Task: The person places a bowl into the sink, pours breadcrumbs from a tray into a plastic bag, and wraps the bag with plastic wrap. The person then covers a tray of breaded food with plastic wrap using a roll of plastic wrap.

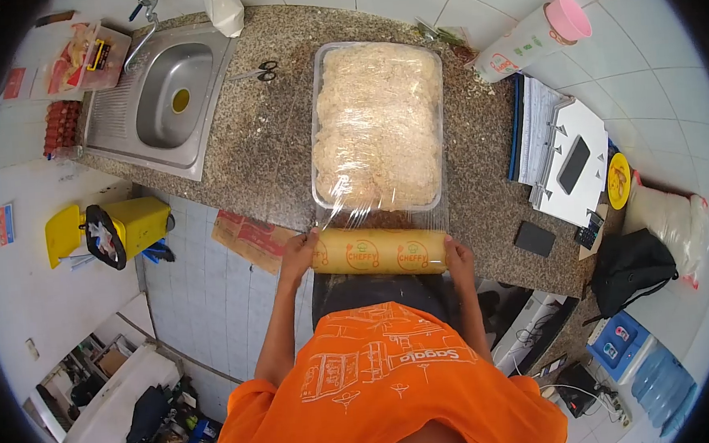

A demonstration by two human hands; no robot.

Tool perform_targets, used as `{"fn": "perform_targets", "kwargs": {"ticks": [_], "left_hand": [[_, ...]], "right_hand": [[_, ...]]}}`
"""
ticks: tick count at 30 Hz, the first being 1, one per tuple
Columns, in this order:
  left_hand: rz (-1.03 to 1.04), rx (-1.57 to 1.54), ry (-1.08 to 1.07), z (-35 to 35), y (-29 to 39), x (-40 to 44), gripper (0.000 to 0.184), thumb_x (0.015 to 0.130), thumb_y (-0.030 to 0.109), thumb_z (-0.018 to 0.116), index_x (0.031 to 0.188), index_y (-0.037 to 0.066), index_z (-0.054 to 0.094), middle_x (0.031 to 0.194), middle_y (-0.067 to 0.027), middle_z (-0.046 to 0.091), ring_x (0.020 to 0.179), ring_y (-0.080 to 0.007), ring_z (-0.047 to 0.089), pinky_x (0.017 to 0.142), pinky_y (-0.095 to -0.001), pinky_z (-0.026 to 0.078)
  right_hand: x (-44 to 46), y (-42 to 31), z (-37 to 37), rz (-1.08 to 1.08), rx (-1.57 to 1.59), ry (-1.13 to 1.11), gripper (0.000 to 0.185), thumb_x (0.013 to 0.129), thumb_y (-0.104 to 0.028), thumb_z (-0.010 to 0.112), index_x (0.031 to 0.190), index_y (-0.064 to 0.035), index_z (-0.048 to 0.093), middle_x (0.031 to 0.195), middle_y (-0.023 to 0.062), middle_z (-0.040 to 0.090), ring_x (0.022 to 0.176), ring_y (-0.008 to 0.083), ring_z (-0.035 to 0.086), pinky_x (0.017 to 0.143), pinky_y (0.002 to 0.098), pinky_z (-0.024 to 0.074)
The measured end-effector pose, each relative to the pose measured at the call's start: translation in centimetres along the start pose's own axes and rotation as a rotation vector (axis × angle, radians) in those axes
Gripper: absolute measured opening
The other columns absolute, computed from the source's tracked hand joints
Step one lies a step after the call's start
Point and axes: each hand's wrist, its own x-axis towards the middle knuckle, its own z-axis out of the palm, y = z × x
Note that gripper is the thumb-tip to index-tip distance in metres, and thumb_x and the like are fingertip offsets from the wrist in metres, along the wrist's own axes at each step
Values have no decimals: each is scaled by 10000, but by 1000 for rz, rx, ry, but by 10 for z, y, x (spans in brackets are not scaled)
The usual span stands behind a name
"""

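A large roll of cling film [379,251], yellowish and printed with "CHEFFY", lies across the front edge of the counter. My left hand [298,257] grips its left end, and my right hand [458,260] is closed around the right end. From the roll, clear film runs up over a tray [315,147] filled with pale, crumb-coated food [377,123]. Creases and bright reflections show in the film over the food and in the stretch between tray and roll. What exactly lies under the coating cannot be made out.
Scissors [264,73] lie left of the tray, near the steel sink [173,103]. To the right are a white binder [570,159] with a phone [574,164], a dark flat object [534,239], and a tall printed cylinder [514,49] under a pink cup [568,18].
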Motion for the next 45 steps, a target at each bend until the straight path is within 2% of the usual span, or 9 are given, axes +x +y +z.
{"fn": "perform_targets", "kwargs": {"ticks": [2, 5, 9, 13, 21, 29, 36, 40, 45], "left_hand": [[-16, 197, -52, -19, 17, 9, 458, 932, 409, 603, 896, -43, 668, 713, -48, 643, 643, -89, 561, 598, -274, 458], [-26, 527, -239, -43, 39, 47, 428, 920, 397, 610, 1016, -18, 654, 801, -54, 658, 691, -115, 599, 636, -286, 480], [261, -220, -86, -17, 102, 128, 425, 990, 418, 510, 1015, 10, 628, 847, -16, 604, 749, -112, 547, 710, -270, 463], [558, 118, 113, 15, 116, 174, 434, 1030, 378, 440, 930, -8, 611, 766, 8, 556, 712, -67, 479, 660, -240, 420], [609, -223, 48, 24, 118, 206, 389, 1036, 317, 444, 853, 13, 605, 693, 72, 498, 639, -40, 411, 590, -234, 357], [854, -250, 221, -26, 282, 114, 376, 1001, 334, 515, 945, -5, 666, 765, 38, 588, 700, -69, 495, 659, -243, 411], [1126, -60, 413, -103, 409, -50, 453, 972, 373, 491, 1089, -25, 672, 1009, -95, 697, 889, -145, 607, 834, -277, 445], [1004, -315, 304, -113, 384, -114, 467, 975, 374, 487, 1093, -43, 662, 1008, -95, 694, 896, -151, 606, 853, -281, 441], [950, -75, 588, -76, 248, -100, 497, 987, 391, 485, 1143, -61, 620, 1050, -92, 670, 958, -154, 587, 881, -301, 435]], "right_hand": [[9, -13, -13, 73, -66, -38, 428, 978, -365, 537, 1009, 47, 648, 847, 42, 636, 822, 116, 579, 747, 285, 477], [46, -34, -24, -380, -385, 51, 353, 956, -323, 564, 1074, 8, 602, 873, 78, 618, 789, 163, 561, 711, 311, 463], [134, -113, 15, -291, -59, 63, 365, 996, -355, 503, 1094, -17, 603, 961, 92, 630, 898, 184, 587, 791, 313, 466], [186, -131, 50, -435, -168, 196, 358, 1013, -329, 466, 1003, 3, 597, 868, 70, 582, 823, 165, 521, 772, 308, 431], [209, -128, 56, -561, 100, 107, 341, 1037, -276, 439, 895, -16, 608, 719, -38, 527, 626, 53, 429, 569, 236, 366], [154, -285, 15, -946, -24, 440, 349, 995, -307, 505, 1047, 0, 663, 817, 26, 600, 674, 99, 482, 628, 258, 406], [-13, -453, -27, -1062, 102, 337, 398, 962, -300, 516, 1135, 33, 647, 1008, 77, 678, 909, 118, 602, 807, 262, 464], [-58, -439, -29, -1136, 178, 202, 380, 954, -279, 527, 1149, 29, 636, 1005, 72, 676, 909, 138, 604, 818, 270, 460], [-13, -301, 9, -781, 236, 115, 350, 985, -296, 521, 1179, -26, 629, 1093, 71, 650, 1002, 146, 572, 902, 302, 433]]}}
